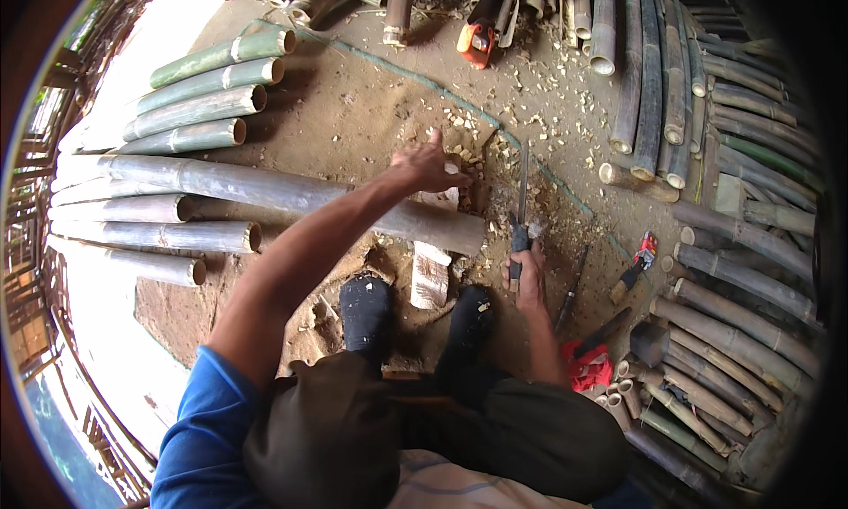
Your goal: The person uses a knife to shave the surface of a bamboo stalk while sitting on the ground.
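Observation:
A long grey bamboo pole (265,184) lies across a pale wooden block (430,279) in front of my feet, its cut end toward the right. My left hand (424,166) is just beyond the pole near that end, fingers stretched out and holding nothing. Whether it touches the block's far end under it, I cannot tell. To the right of the pole's end, my right hand (530,275) grips the handle of a long, narrow-bladed knife (521,231), its blade pointing away from me.
Cut bamboo lengths (208,105) lie at left; more bamboo stacks (733,271) fill the right side. An orange-ended tool (476,44) lies far off. A red-topped tool (645,248), red cloth (590,366) and dark block-shaped head (649,343) are at right. Shavings litter the ground around a green cord (424,81).

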The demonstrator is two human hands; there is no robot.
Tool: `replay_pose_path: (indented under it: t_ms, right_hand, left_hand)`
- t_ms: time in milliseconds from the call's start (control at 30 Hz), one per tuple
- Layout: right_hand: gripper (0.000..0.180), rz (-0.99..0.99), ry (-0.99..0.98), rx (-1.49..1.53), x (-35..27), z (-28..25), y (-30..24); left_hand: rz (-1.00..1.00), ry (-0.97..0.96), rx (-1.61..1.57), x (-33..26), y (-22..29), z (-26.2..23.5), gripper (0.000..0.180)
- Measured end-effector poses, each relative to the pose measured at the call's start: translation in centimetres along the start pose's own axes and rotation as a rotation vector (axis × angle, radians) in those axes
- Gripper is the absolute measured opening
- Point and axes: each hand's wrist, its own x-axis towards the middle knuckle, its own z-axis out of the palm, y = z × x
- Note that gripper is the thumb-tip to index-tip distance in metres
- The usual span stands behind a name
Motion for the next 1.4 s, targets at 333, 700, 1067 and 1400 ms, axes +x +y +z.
replay_pose_path:
  t_ms: [333, 700, 1067, 1400]
  right_hand:
    - [0.017, 0.016, -0.028, 0.195, -2.2, 1.8, 0.4]
    - [0.020, -0.076, 0.014, -0.133, -4.4, -2.7, 0.5]
    - [0.021, -0.001, -0.021, -0.148, -4.9, -0.8, 0.4]
    - [0.024, 0.033, 0.031, -0.084, -4.6, -0.6, 0.7]
  left_hand:
    - [0.240, 0.155, -0.332, 1.6, 0.6, -2.1, 0.105]
    - [-0.334, -0.178, 0.187, -25.4, -16.3, -4.1, 0.055]
    - [-0.484, -0.061, 0.595, -24.0, -30.9, -7.0, 0.047]
    - [-0.489, -0.331, 0.385, -31.7, -25.7, -3.5, 0.048]
